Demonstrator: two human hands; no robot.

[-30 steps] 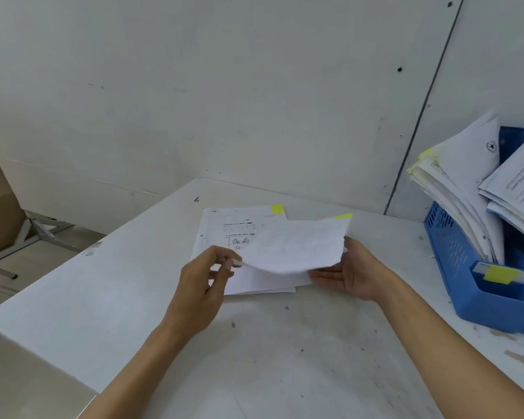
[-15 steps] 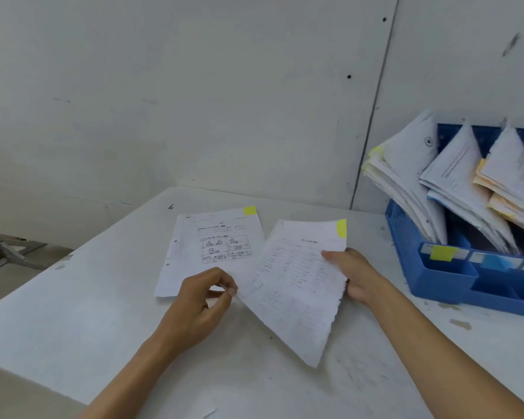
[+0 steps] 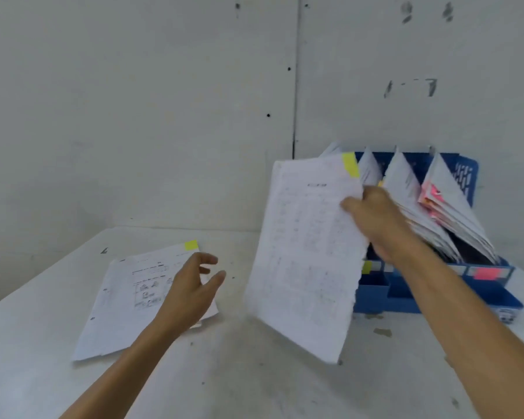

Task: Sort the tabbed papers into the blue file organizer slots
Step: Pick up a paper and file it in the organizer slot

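The blue file organizer [image 3: 378,297] stands on the desk [image 3: 254,373] by the wall. Its slots hold leaning filed papers [image 3: 403,182]; the rightmost bundle carries pink tabs. The front shows a yellow label [image 3: 366,267] and a pink label [image 3: 484,273]. The right hand [image 3: 372,213] grasps a yellow-tabbed sheet [image 3: 303,252] upright, hiding the leftmost slots; its print is unreadable. The left hand [image 3: 191,285], released, is over the yellow-tabbed desk stack [image 3: 127,297].

Yellow-tabbed sheet [image 3: 306,252] held upright before blue organizer [image 3: 372,297].
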